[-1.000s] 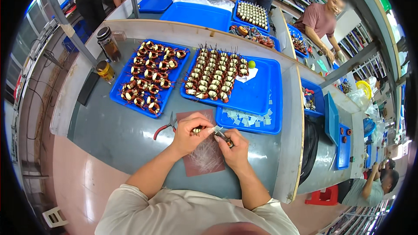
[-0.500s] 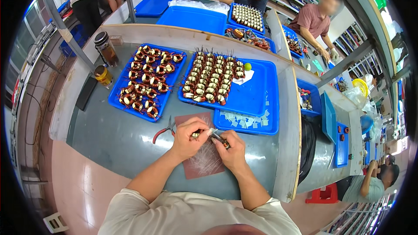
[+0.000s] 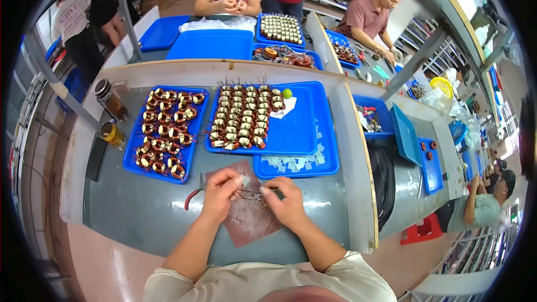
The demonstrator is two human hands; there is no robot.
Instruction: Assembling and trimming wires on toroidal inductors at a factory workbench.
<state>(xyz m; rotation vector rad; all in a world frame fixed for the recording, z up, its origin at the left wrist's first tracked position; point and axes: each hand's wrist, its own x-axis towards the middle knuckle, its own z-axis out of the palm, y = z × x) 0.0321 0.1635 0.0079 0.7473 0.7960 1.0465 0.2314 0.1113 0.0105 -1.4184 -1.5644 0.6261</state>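
Observation:
My left hand (image 3: pixel 219 194) is closed, its thumb and fingertips pinching a small pale piece (image 3: pixel 245 180). Opposite it, my right hand (image 3: pixel 286 201) is closed too, its fingertips pressed together. What they hold is too small and partly hidden to make out. Between the hands, a thin dark metal tool (image 3: pixel 250 194) shows above a scratched reddish-brown mat (image 3: pixel 246 225). Red-handled cutters (image 3: pixel 193 198) lie beside the mat, left of my left hand. Beyond my right hand, pale small squares (image 3: pixel 291 163) lie scattered in a blue tray (image 3: pixel 334 156).
Two blue trays of copper-wound ring coils, one on the left (image 3: pixel 168 128) and one in the middle (image 3: pixel 241 114), stand at the back. A green ball (image 3: pixel 287 93) sits beside white paper. A jar (image 3: pixel 111 99) and yellow can (image 3: pixel 112 134) stand left. A wooden-edged partition (image 3: pixel 358 173) bounds the right side.
The wound coil seen in my left hand and the dark-handled tool in my right are no longer visible there. My hands are slightly further apart. The whole view has shifted and turned.

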